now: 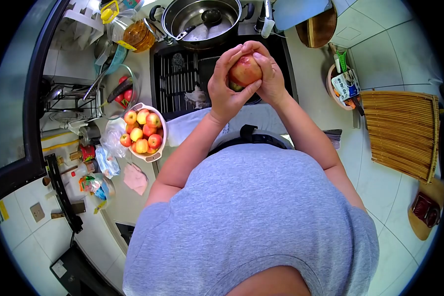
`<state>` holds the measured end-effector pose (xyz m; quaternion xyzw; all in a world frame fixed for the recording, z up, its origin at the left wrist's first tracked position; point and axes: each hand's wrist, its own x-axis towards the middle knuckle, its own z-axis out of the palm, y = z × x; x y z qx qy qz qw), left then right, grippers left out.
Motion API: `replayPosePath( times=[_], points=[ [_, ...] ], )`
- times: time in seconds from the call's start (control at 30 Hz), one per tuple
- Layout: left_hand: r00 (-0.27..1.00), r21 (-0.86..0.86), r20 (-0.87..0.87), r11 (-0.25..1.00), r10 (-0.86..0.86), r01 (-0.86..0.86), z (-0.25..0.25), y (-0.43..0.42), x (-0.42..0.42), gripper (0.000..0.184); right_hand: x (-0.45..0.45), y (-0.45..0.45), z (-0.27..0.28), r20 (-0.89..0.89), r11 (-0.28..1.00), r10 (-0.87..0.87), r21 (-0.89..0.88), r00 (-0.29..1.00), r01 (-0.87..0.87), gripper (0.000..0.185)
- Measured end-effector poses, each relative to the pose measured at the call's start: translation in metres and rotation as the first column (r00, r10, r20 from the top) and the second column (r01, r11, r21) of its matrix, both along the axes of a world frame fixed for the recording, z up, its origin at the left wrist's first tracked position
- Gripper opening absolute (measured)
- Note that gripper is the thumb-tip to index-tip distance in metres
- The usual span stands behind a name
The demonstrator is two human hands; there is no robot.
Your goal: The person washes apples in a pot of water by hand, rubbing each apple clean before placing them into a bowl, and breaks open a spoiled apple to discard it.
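Note:
Over the black sink [175,81], a pomegranate [245,70] sits between my two hands. Its rind is reddish-yellow, with a deep red broken patch near the top. My left hand [226,89] cups it from the left, thumb along the underside. On the other side my right hand [270,74] is wrapped round it, and the fingers of both hands meet over its top. A black drying rack [168,93] spans the sink's left part, with a crumpled whitish cloth [196,97] on it. The fruit hides part of my palms.
Behind the sink stands a large steel pot [182,15] with a black ladle [211,18]. Left are an oil bottle [137,34], a glass bowl [133,74] holding red produce and a dark-handled utensil, and a colander [164,129] of apples. A container [331,84] and bamboo mat [399,128] are right.

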<state>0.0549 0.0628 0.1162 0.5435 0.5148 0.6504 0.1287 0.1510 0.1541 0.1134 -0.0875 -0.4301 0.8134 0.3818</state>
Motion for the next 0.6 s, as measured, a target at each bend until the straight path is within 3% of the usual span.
replayPosePath(
  times=[0.13, 0.2, 0.3, 0.37, 0.43, 0.47, 0.5, 0.57, 0.6],
  points=[
    [1.000, 0.052, -0.015, 0.998, 0.023, -0.022, -0.006, 0.004, 0.001, 0.076, 0.000, -0.001, 0.001, -0.008, 1.000, 0.013, -0.020, 1.000, -0.013, 0.023],
    [0.985, 0.112, -0.096, 0.985, 0.141, -0.130, -0.007, 0.007, 0.003, 0.070, -0.001, -0.001, -0.001, 0.000, 0.999, 0.016, -0.037, 1.000, -0.016, 0.024],
    [0.957, 0.049, -0.063, 0.959, 0.283, -0.280, -0.009, 0.010, 0.008, 0.066, -0.006, -0.002, -0.011, 0.017, 0.995, 0.020, -0.101, 1.000, -0.018, 0.025],
    [0.948, 0.022, -0.018, 0.948, 0.319, -0.318, -0.021, 0.017, 0.009, 0.063, -0.010, -0.005, -0.020, 0.018, 0.965, 0.012, -0.262, 1.000, -0.007, 0.027],
    [0.925, -0.129, 0.057, 0.922, 0.375, -0.365, -0.036, 0.022, 0.008, 0.064, -0.013, -0.004, -0.040, 0.036, 0.952, 0.010, -0.305, 0.999, 0.002, 0.028],
    [0.910, -0.170, 0.099, 0.908, 0.403, -0.384, -0.045, 0.025, 0.009, 0.051, -0.014, -0.003, -0.054, 0.107, 0.937, 0.034, -0.349, 0.994, 0.006, 0.030],
    [0.910, -0.188, 0.099, 0.906, 0.402, -0.379, -0.060, 0.027, 0.006, 0.051, -0.015, -0.001, -0.070, 0.175, 0.920, 0.061, -0.391, 0.983, 0.013, 0.031],
    [0.885, -0.499, 0.112, 0.795, 0.453, -0.344, -0.113, 0.033, -0.003, 0.048, -0.014, 0.002, -0.110, 0.307, 0.852, 0.137, -0.521, 0.942, 0.045, 0.034],
    [0.848, -0.599, 0.232, 0.756, 0.477, -0.262, -0.167, 0.038, -0.012, 0.048, -0.013, 0.006, -0.131, 0.379, 0.818, 0.195, -0.572, 0.905, 0.064, 0.033]
  ],
)
